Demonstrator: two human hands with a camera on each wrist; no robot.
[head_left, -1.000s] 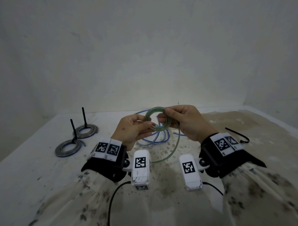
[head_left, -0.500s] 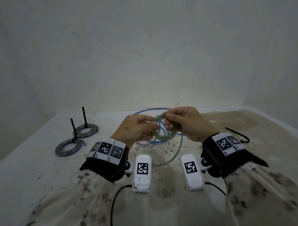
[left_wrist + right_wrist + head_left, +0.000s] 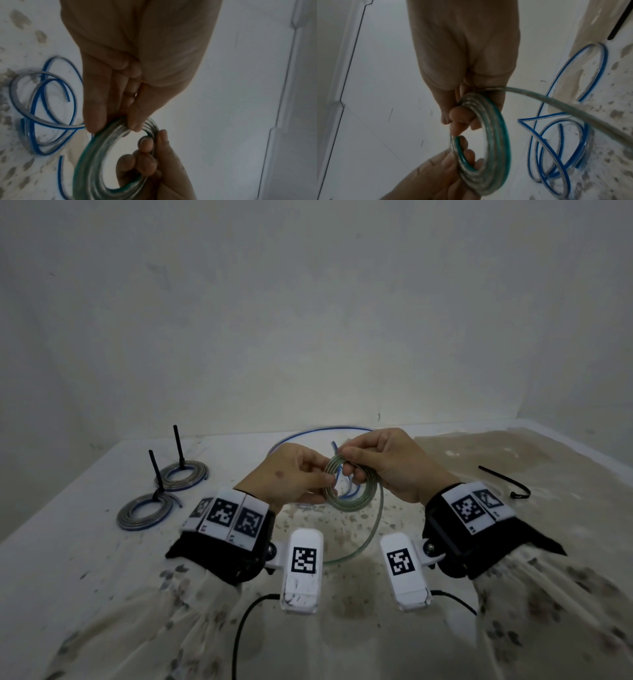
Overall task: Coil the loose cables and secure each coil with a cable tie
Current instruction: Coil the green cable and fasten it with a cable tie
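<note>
A clear cable with a green stripe is wound into a small coil [image 3: 349,498] that I hold above the table between both hands. My left hand [image 3: 327,484] pinches the coil's left side [image 3: 89,162] with thumb and fingers. The fingers of my right hand [image 3: 346,462] hook through its upper right part [image 3: 496,135]. The cable's loose tail [image 3: 375,525] leaves the right hand [image 3: 462,112] and curves down to the table. A loose blue-striped cable [image 3: 308,436] lies tangled behind the hands [image 3: 556,148].
Two tied coils [image 3: 183,477] [image 3: 144,511] lie at the left, each with a black tie end standing up. One loose black cable tie [image 3: 507,481] lies at the right. The table [image 3: 85,559] is white and stained, with a wall close behind it.
Both hands have sunk slightly with the green coil, which has turned and tilted flatter. The loose tail loop on the table looks shorter.
</note>
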